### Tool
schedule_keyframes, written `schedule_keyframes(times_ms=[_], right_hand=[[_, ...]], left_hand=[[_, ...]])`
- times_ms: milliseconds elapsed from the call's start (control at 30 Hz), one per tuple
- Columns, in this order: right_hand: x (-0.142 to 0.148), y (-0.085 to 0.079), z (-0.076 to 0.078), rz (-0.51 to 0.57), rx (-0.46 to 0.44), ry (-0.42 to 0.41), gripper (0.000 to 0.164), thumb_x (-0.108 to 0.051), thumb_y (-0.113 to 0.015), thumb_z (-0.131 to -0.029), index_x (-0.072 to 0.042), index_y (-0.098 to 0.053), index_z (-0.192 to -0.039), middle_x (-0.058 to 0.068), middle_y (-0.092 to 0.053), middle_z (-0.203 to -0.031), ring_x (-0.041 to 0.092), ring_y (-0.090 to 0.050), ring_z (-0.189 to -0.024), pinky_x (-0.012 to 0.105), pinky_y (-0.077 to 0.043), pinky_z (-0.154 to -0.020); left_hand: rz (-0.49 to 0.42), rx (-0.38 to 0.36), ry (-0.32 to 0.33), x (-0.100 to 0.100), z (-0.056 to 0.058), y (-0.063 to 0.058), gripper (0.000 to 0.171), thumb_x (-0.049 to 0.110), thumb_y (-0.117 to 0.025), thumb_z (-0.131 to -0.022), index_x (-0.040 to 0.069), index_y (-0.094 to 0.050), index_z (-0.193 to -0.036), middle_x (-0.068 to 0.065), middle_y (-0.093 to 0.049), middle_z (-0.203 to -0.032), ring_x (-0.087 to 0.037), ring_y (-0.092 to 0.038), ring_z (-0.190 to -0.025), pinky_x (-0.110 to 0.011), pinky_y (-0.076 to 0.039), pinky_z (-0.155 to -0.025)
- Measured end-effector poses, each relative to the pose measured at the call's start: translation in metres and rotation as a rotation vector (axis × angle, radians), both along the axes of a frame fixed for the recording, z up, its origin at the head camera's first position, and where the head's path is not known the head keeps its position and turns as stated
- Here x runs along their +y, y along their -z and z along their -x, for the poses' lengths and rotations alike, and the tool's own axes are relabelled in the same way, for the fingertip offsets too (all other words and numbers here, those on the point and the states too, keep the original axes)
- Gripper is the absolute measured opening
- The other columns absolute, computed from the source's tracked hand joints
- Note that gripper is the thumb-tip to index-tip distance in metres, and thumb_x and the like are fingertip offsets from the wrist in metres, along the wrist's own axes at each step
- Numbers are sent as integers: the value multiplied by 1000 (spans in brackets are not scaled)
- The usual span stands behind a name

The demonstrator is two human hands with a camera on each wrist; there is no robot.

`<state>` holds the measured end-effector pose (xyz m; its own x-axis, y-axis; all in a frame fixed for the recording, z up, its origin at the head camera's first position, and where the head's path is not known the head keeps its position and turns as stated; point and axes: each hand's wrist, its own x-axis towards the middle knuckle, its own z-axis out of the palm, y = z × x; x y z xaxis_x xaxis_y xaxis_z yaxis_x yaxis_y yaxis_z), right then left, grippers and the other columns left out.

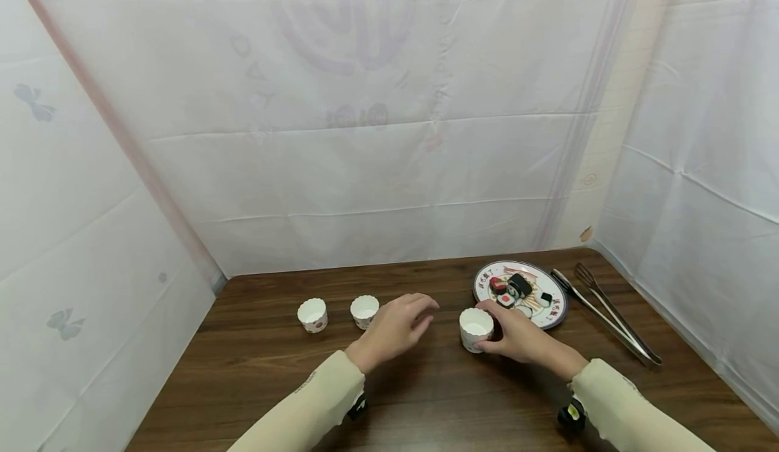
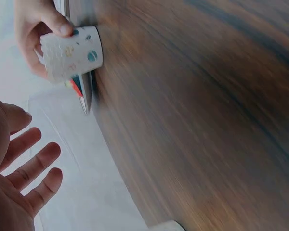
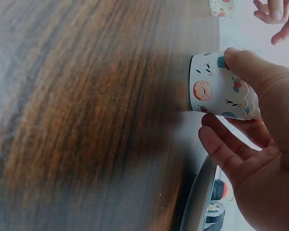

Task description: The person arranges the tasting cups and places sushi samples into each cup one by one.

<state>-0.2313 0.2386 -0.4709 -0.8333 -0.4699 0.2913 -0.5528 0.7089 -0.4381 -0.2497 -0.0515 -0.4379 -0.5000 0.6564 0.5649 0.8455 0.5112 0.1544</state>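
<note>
My right hand [image 1: 520, 333] grips a white paper baking cup [image 1: 468, 339] by its side, thumb in front and fingers behind. The cup stands upright, its base right at the tabletop, and small donut and leaf prints [image 3: 202, 90] show on its wall. My left hand [image 1: 395, 323] hovers between that cup and a second baking cup [image 1: 359, 318], fingers loosely bent around nothing. A third baking cup [image 1: 313, 325] stands further left. Behind my right hand lies a round plate [image 1: 558, 317] bearing several sushi pieces [image 1: 519, 284], partly covered by the fingers.
Metal tongs [image 1: 646, 356] lie spread to the right of the plate, near the table's right edge. The dark wooden table [image 1: 255, 344] meets pale hanging cloth [image 1: 365, 168] at the back and along both sides.
</note>
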Motion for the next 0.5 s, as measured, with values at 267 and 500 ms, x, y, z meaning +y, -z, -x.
schedule_keyframes(times_ms=[267, 500], right_hand=[[1, 2, -2, 7, -3, -6, 55, -32, -86, -85, -12, -57, -127, -2, -69, -109, 10, -66, -93, 34, -54, -78], [3, 2, -2, 11, 4, -15, 54, -32, -85, -86, -12, -57, -127, -3, -69, -106, 8, -65, -91, 31, -54, -75]], left_hand=[[85, -65, 58, 22, -6, 1, 21, 5, -62, -101, 13, -72, -117, 4, -72, -117, -12, -69, -107, -28, -56, -85], [126, -91, 94, 38, -12, 0, 24, 7, -59, -104, 14, -69, -124, 3, -70, -123, -11, -66, -107, -24, -55, -85]])
